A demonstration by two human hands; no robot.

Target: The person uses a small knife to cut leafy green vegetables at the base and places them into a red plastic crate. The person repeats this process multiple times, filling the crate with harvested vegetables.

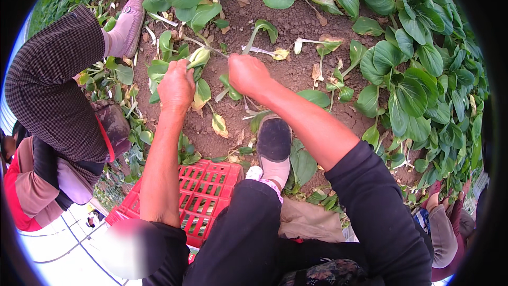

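Note:
My left hand (176,83) is closed around a bok choy plant (199,57). The plant's pale base points up and to the right, away from my fingers, and green leaves show around the fist. To its right, my right hand (247,72) is shut in a fist on a thin, greyish, blade-like tool (217,51). The handle is hidden in the fist, and the tip reaches the plant's base; whether the two touch I cannot tell. Loose bok choy leaves (260,33) lie on the brown soil just beyond my right hand.
A red plastic crate (206,190) stands beside my left forearm. My dark shoe (274,139) rests on the soil. Bok choy plants (412,83) grow thickly along the right and top. Another person's checked trouser leg (51,59) and pink shoe (129,28) are at left. More people sit at lower right.

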